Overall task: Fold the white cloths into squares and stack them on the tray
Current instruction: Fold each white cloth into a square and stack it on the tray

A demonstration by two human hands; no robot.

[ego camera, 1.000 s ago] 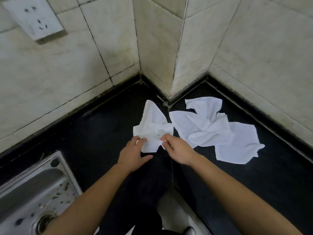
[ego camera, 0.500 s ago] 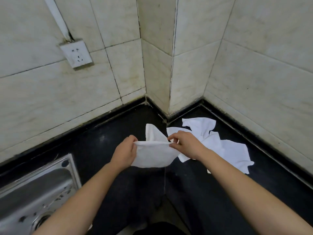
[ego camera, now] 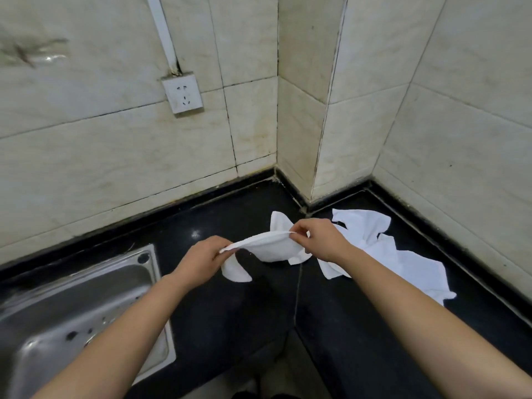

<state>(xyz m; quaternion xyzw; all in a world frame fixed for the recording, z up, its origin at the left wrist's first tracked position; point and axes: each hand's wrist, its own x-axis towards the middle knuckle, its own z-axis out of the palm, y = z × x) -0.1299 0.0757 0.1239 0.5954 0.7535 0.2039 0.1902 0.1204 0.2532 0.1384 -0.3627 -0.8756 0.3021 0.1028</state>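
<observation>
The left hand (ego camera: 201,259) has its fingers curled round one end of a white cloth (ego camera: 270,250). The right hand (ego camera: 316,240) pinches the other end of the same hem between thumb and fingertips. The cloth is held up off the black counter (ego camera: 230,318), near the inner corner of the wall. Its top hem is drawn into a shallow arch between the two hands and the rest sags below it. One rounded flap hangs under the left hand. A pointed white flap stands up behind the hem by the right hand; whether it is part of this cloth cannot be told. To the right, the loose cloths (ego camera: 411,269) lie rumpled and overlapping on the counter, close to the tiled wall (ego camera: 460,168). The right wrist and forearm cover their near edge, and their number is unclear. At the left a steel sink (ego camera: 72,318) flecked with dark specks is set into the counter. Above it a white socket (ego camera: 184,95) sits on the tiles, with a white conduit strip (ego camera: 162,33) running upward from it.
</observation>
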